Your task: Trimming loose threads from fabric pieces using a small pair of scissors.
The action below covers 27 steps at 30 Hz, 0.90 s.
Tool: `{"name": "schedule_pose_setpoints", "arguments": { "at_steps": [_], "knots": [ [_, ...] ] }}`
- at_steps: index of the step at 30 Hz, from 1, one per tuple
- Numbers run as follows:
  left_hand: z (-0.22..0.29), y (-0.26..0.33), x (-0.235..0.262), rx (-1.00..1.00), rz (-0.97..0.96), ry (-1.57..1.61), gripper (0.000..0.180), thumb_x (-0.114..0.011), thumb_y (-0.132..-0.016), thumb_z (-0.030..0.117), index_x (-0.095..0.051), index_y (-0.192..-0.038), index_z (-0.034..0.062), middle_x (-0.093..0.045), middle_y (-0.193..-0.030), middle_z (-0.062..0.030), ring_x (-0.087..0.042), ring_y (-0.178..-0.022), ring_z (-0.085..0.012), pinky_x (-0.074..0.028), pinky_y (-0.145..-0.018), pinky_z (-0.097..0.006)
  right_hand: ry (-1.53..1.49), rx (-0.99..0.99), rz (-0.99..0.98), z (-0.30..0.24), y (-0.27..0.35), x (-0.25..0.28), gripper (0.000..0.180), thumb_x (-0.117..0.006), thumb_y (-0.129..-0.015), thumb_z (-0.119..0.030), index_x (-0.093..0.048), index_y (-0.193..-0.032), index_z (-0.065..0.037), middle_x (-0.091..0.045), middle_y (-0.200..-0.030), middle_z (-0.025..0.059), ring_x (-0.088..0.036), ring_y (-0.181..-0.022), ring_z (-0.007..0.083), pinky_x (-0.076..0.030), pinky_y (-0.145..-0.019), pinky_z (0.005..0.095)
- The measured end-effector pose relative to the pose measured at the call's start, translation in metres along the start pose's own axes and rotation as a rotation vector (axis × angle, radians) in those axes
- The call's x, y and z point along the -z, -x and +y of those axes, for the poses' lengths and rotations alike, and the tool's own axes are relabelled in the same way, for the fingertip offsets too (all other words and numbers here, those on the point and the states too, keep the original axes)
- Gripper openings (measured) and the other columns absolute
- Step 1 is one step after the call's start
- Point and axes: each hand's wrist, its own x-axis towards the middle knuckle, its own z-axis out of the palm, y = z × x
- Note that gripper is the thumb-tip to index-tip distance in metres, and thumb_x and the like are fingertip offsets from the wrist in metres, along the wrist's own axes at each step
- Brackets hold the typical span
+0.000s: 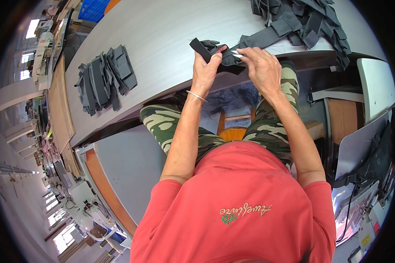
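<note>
At the near edge of the table, my left hand (pixel 205 70) is closed round a dark grey fabric piece (pixel 231 61), its fingers partly covered by the folds. One end of the cloth sticks up past the thumb. Close beside it, my right hand (pixel 264 69) is pinched, with a small pale, pointed thing (pixel 237 54) showing at its fingertips against the cloth; its kind is too small to make out. A chain of similar grey fabric pieces (pixel 261 38) runs from behind my hands to a large heap (pixel 309 22) at the far right.
A smaller stack of grey fabric pieces (pixel 106 79) lies on the left of the pale table (pixel 162 33). A blue crate (pixel 92 9) stands beyond it. A white panel (pixel 376 87) and a cardboard box (pixel 340 119) are at my right. Sewing machines line the far left.
</note>
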Motion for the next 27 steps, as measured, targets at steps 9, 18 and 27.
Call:
{"name": "schedule_pose_setpoints", "arguments": {
  "at_steps": [9, 18, 27],
  "knots": [
    [0.000, 0.002, 0.000, -0.009, -0.002, -0.042, 0.037, -0.056, -0.084, 0.006, -0.041, -0.117, -0.0015, -0.059, -0.111, -0.0134, -0.057, -0.105, -0.0171, -0.045, -0.091, -0.029, 0.008, 0.083, -0.145, -0.005, -0.013, 0.002, 0.022, -0.066, -0.078, -0.019, -0.067, -0.100, -0.017, -0.060, -0.076, 0.0038, -0.060, -0.072, 0.0253, -0.046, -0.065, 0.0379],
    [-0.007, 0.001, 0.010, 0.020, -0.040, -0.040, 0.038, -0.057, -0.079, 0.008, -0.045, -0.115, 0.0001, -0.056, -0.105, -0.0068, -0.053, -0.095, -0.0131, -0.042, -0.088, -0.028, 0.054, 0.046, -0.388, 0.005, -0.035, -0.016, 0.023, -0.064, -0.073, -0.013, -0.070, -0.095, -0.015, -0.067, -0.076, 0.0107, -0.064, -0.073, 0.0294, -0.048, -0.066, 0.0384],
    [-0.001, 0.001, 0.006, 0.003, -0.093, 0.032, 0.038, -0.054, -0.079, 0.004, -0.044, -0.115, -0.0027, -0.059, -0.112, -0.0133, -0.056, -0.106, -0.0181, -0.042, -0.092, -0.029, 0.019, 0.073, -0.346, 0.007, -0.018, -0.008, 0.020, -0.061, -0.073, -0.008, -0.064, -0.093, -0.012, -0.064, -0.070, 0.0116, -0.062, -0.069, 0.0325, -0.046, -0.067, 0.0417]
  ]
}}
